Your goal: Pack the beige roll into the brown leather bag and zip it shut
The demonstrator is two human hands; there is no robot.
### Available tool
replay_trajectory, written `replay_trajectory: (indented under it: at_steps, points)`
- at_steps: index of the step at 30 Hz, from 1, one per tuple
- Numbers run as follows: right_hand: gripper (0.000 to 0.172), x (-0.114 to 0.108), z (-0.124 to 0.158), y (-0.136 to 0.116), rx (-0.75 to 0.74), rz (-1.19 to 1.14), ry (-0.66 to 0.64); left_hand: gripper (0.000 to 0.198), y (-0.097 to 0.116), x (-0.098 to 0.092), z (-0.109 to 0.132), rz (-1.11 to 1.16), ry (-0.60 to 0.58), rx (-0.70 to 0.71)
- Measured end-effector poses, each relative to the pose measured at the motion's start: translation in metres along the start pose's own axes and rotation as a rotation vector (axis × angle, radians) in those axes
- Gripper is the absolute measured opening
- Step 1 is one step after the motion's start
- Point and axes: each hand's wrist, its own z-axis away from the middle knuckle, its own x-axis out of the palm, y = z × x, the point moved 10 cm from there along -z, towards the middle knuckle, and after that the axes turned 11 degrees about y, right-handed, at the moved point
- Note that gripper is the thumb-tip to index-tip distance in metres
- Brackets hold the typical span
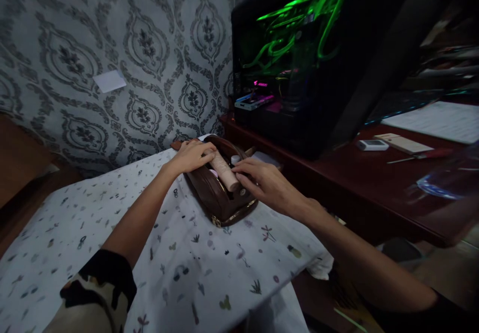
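A brown bag [205, 189] with gold zippers lies unzipped on a white printed cloth [209, 273]. In its opening a beige tube [223, 171] lies at a slant. My left hand [192, 155] reaches over the bag's far left edge, thumb and index finger closed at the tube's upper end; the other fingers are partly hidden. From the right, my right hand [264, 180] has its fingertips closed against the tube's side near its lower end. A white cap [235, 160] shows inside the bag beside the tube, and a small pink item [213, 172] is at the other side.
A black computer case [295, 128] with green-lit tubing stands on a dark red desk [374, 193] to the right. On the desk are a small white device [372, 145], a light wooden piece [406, 144] and papers [437, 119]. Patterned wallpaper [149, 68] rises behind the cloth.
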Motion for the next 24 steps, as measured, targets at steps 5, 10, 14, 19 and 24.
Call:
replay_trajectory:
  at_steps: [5,10,14,19,24]
  points:
    - [0.025,-0.006,0.004,0.0,-0.025,-0.045,0.061,0.037,0.008,-0.001,0.004,-0.008,-0.052,0.009]
    - [0.022,-0.014,0.01,0.006,-0.011,-0.072,0.144,0.041,0.007,0.002,0.004,-0.012,-0.051,0.006]
    - [0.02,-0.016,0.019,0.005,-0.022,-0.086,0.165,0.042,0.004,0.004,0.003,0.003,-0.052,-0.001]
    - [0.016,-0.009,0.03,-0.004,-0.053,-0.018,0.177,0.041,0.004,0.004,0.003,0.009,-0.034,-0.004]
    - [0.022,-0.001,0.03,-0.003,0.06,0.07,0.21,0.04,0.0,0.003,0.002,-0.022,0.008,-0.026]
